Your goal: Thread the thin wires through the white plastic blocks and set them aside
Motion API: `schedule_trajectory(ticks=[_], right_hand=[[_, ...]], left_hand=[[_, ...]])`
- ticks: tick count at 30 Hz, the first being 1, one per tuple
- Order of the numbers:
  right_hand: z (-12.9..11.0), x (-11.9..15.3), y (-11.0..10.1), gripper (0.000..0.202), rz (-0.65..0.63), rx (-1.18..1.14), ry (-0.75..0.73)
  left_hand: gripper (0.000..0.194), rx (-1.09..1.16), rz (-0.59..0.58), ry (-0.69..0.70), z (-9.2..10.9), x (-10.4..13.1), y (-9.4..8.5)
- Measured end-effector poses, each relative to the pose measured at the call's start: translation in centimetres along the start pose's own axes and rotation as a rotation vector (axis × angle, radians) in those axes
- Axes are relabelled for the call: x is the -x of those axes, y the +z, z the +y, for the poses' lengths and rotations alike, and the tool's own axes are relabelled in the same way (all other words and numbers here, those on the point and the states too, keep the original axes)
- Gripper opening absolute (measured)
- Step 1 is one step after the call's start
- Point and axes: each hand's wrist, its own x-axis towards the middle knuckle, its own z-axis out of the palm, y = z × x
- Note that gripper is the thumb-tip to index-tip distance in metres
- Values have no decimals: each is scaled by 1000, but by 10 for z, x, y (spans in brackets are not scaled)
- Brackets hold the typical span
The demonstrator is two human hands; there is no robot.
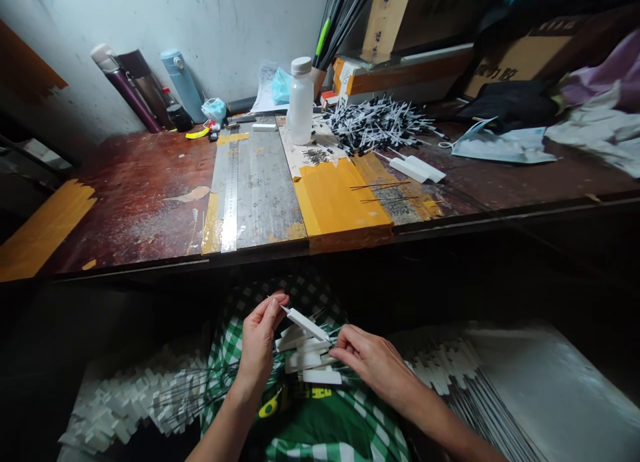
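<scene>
A slim white block (pixel 309 324) with thin ends hangs slanted over the lap between my two hands. My left hand (pixel 261 330) pinches the thin tip at its upper left end. At the lower right end, the fingers of my right hand (pixel 367 355) are pressed together around something thin, too small to make out. Below it several similar white pieces (pixel 304 361) with dark wires lie on the green checked apron (pixel 320 429).
Many white pieces (pixel 117 405) with wires are heaped at the left, others (pixel 443 362) at the right. The worktable (pixel 270 189) ahead bears a white bottle (pixel 301 105), a ruler (pixel 231 202), a pile of small black-and-white parts (pixel 380 123) and flasks (pixel 183 85).
</scene>
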Motion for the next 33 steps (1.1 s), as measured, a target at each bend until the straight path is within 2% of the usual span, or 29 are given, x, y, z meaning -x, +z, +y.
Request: schedule_trajectory(ticks=[22, 28, 33], right_hand=[[9, -5, 4, 22, -8, 13, 40], [5, -4, 4, 24, -32, 19, 53], [-3, -1, 14, 23, 30, 95, 17]], left_hand=[[35, -27, -10, -11, -2, 3, -1], [37, -38, -47, -29, -3, 8, 3], [54, -99, -28, -35, -6, 15, 14]])
